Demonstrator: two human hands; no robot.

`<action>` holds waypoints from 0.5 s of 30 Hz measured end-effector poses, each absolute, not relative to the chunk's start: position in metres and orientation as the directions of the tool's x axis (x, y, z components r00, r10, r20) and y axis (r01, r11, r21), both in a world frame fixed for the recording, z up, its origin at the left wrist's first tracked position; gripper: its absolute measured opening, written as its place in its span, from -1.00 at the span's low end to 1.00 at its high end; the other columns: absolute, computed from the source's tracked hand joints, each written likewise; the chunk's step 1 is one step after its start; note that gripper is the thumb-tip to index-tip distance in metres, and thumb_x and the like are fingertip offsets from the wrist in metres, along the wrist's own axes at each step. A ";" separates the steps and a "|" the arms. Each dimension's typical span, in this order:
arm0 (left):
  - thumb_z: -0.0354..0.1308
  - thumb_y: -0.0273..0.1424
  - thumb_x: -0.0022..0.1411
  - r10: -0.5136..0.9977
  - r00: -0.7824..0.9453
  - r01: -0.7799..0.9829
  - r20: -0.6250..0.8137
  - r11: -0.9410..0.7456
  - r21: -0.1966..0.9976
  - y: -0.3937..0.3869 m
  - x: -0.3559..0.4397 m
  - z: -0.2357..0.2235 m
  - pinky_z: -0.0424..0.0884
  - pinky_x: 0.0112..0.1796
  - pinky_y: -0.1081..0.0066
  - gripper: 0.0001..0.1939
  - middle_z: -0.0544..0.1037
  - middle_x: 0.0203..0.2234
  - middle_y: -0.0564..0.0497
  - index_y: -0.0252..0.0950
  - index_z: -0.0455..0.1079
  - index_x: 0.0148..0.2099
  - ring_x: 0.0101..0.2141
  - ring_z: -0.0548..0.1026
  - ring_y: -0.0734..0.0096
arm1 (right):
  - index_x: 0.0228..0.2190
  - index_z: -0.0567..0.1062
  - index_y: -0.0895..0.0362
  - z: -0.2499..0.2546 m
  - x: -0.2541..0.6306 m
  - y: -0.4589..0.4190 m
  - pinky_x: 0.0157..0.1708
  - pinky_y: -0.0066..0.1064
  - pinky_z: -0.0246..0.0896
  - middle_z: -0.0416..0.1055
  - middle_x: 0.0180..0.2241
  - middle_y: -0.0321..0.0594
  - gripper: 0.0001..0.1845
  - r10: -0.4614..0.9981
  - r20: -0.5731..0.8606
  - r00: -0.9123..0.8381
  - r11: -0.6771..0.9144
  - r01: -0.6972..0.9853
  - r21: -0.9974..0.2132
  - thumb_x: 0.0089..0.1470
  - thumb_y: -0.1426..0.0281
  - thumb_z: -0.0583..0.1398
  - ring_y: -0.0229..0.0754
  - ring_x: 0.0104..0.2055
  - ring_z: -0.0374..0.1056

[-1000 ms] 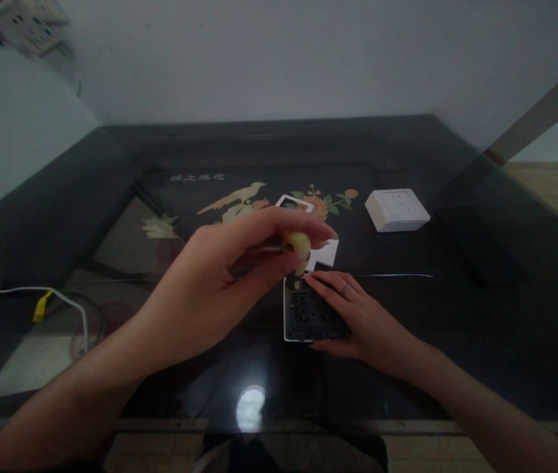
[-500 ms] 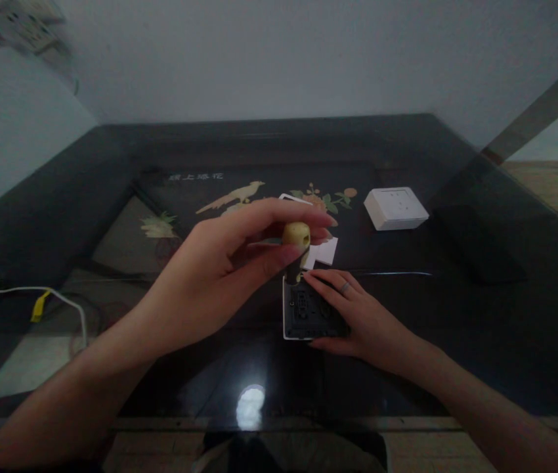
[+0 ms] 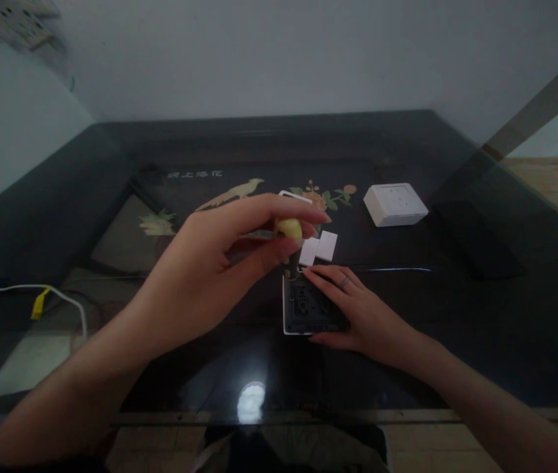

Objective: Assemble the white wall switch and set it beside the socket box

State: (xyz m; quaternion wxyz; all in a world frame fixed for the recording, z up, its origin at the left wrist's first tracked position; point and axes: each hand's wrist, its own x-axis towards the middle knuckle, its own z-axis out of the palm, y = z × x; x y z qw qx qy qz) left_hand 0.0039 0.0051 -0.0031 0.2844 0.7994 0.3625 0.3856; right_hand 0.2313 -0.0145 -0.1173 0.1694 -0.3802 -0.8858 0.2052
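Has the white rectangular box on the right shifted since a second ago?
No; the white rectangular box keeps its place just right of the round orange printed blossom.

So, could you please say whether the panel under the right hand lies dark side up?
Yes, dark side up: under the right hand, the panel shows black, edged thinly in white.

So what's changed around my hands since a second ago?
Your left hand has shifted slightly left, showing more of the white pieces, and the yellow handle in its grip has turned. Nothing was taken hold of or let go. Your right hand stays on the panel; the white box hasn't moved.
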 end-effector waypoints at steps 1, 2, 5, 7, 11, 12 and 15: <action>0.12 -0.51 0.29 0.799 0.454 0.377 0.394 -0.573 0.727 0.006 0.003 -0.002 0.54 -0.25 0.52 -0.74 0.61 -0.21 0.09 -0.10 0.48 -0.04 -0.20 0.58 0.41 | 0.26 0.11 0.17 -0.117 0.231 -0.015 0.20 0.10 0.11 0.17 0.21 0.07 -0.09 0.744 0.145 -0.653 0.625 0.602 -0.497 -0.03 0.24 0.34 0.14 0.24 0.07; 0.11 -0.52 0.29 0.794 0.464 0.381 0.393 -0.579 0.721 0.007 0.003 -0.001 0.54 -0.26 0.52 -0.73 0.61 -0.21 0.09 -0.10 0.48 -0.04 -0.20 0.58 0.40 | 0.26 0.11 0.16 -0.116 0.232 -0.015 0.20 0.11 0.11 0.17 0.21 0.07 -0.09 0.744 0.145 -0.652 0.624 0.601 -0.500 -0.03 0.24 0.34 0.14 0.24 0.07; 0.18 -0.46 0.26 0.758 0.460 0.343 0.462 -0.631 0.696 0.009 0.004 -0.003 0.54 -0.25 0.48 -0.81 0.59 -0.16 0.06 -0.13 0.50 -0.09 -0.16 0.56 0.37 | 0.28 0.08 0.11 -0.116 0.232 -0.015 0.20 0.14 0.09 0.16 0.22 0.06 -0.07 0.747 0.138 -0.650 0.616 0.600 -0.510 -0.03 0.23 0.34 0.16 0.25 0.06; 0.25 -0.42 0.21 0.743 0.410 0.337 0.529 -0.663 0.669 0.011 0.005 -0.006 0.54 -0.25 0.44 -0.88 0.59 -0.21 0.04 -0.14 0.52 -0.18 -0.20 0.55 0.35 | 0.30 0.04 0.04 -0.116 0.232 -0.015 0.20 0.18 0.07 0.14 0.22 0.03 -0.04 0.752 0.131 -0.646 0.603 0.594 -0.532 -0.03 0.22 0.34 0.18 0.26 0.05; 0.29 -0.43 0.19 0.743 0.333 0.359 0.581 -0.669 0.651 0.011 0.006 -0.010 0.52 -0.24 0.40 -0.87 0.60 -0.28 0.06 -0.14 0.53 -0.18 -0.25 0.55 0.38 | 0.32 -0.05 -0.05 -0.120 0.233 -0.014 0.21 0.20 0.03 0.09 0.23 0.01 0.15 0.773 0.120 -0.623 0.551 0.565 -0.614 -0.16 0.18 0.42 0.21 0.27 0.02; 0.29 -0.43 0.18 0.752 0.329 0.356 0.571 -0.659 0.663 0.010 0.006 -0.010 0.53 -0.23 0.41 -0.81 0.61 -0.24 0.06 -0.15 0.51 -0.13 -0.24 0.55 0.40 | 0.32 -0.06 -0.05 -0.121 0.234 -0.014 0.22 0.20 0.01 0.06 0.24 0.01 0.19 0.780 0.112 -0.616 0.533 0.561 -0.633 -0.21 0.18 0.44 0.21 0.28 -0.01; 0.29 -0.42 0.19 0.786 0.329 0.347 0.524 -0.616 0.707 0.009 0.004 -0.008 0.54 -0.19 0.42 -0.71 0.61 -0.19 0.04 -0.18 0.47 -0.01 -0.22 0.57 0.41 | 0.31 -0.07 -0.06 -0.121 0.235 -0.015 0.26 0.15 -0.06 -0.05 0.29 -0.01 0.23 0.796 0.064 -0.602 0.480 0.563 -0.673 -0.24 0.24 0.47 0.18 0.33 -0.11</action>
